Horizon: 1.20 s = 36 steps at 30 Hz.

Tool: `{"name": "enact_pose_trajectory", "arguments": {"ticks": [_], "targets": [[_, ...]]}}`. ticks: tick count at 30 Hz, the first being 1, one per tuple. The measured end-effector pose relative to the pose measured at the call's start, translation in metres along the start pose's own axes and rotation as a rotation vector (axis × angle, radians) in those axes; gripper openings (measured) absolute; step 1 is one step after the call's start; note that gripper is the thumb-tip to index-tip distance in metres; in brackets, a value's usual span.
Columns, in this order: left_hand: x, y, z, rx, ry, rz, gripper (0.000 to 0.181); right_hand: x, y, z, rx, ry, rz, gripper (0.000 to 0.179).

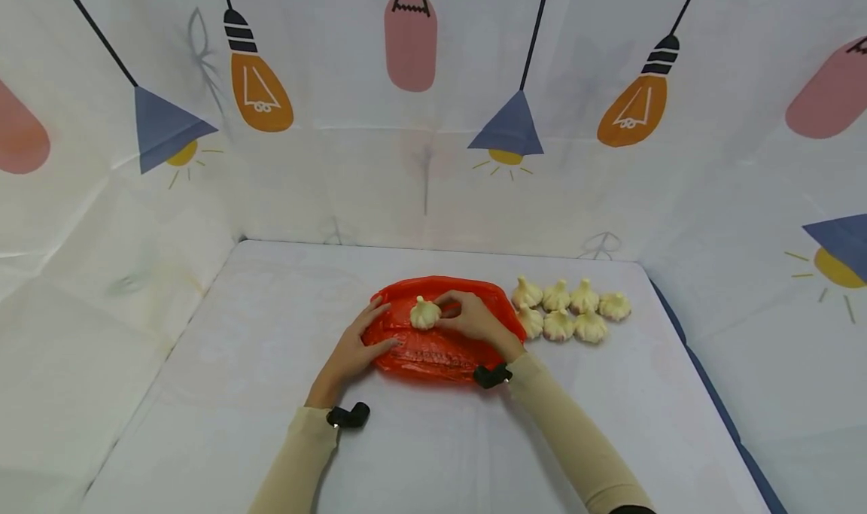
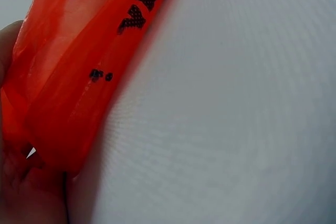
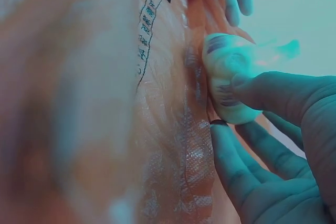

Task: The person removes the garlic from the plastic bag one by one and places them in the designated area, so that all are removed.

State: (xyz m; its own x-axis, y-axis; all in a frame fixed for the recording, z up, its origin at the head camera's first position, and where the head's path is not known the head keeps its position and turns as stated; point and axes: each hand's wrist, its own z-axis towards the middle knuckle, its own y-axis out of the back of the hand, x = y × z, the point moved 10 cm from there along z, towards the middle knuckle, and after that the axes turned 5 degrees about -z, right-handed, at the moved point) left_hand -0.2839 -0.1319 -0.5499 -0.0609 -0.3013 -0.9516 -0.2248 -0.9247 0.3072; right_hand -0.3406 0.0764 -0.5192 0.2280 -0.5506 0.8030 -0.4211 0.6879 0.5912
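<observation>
My right hand (image 1: 474, 320) pinches a pale garlic bulb (image 1: 425, 314) between thumb and fingers, over the middle of a red plastic bag (image 1: 427, 356). Up close in the right wrist view, the thumb presses the side of the garlic bulb (image 3: 231, 72), with the fingertips beneath it. My left hand (image 1: 354, 352) rests at the bag's left edge, its fingers and thumb spread and fairly straight against the plastic. Red plastic with black print (image 2: 89, 77) covers part of that hand in the left wrist view.
Several more garlic bulbs (image 1: 558, 324) lie in two rows just right of the bag, on a white table (image 1: 223, 348). White sheets (image 1: 427, 175) printed with lamps and light bulbs hang behind and at both sides.
</observation>
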Motion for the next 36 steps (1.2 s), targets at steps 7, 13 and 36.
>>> {"name": "enact_pose_trajectory", "arguments": {"ticks": [7,13,36], "targets": [[0.0028,-0.0015,0.0018,-0.004,0.016,0.006,0.074,0.0007,0.0005,-0.0012,0.009,0.0,0.016,0.035],[0.0015,-0.0015,0.0006,0.0,0.01,0.001,0.072,0.0001,-0.0003,-0.0016,0.017,0.004,0.019,0.035],[-0.0006,0.0,-0.0012,0.002,0.005,0.023,0.073,0.0066,-0.0077,-0.0017,-0.05,-0.053,-0.097,0.044]]}}
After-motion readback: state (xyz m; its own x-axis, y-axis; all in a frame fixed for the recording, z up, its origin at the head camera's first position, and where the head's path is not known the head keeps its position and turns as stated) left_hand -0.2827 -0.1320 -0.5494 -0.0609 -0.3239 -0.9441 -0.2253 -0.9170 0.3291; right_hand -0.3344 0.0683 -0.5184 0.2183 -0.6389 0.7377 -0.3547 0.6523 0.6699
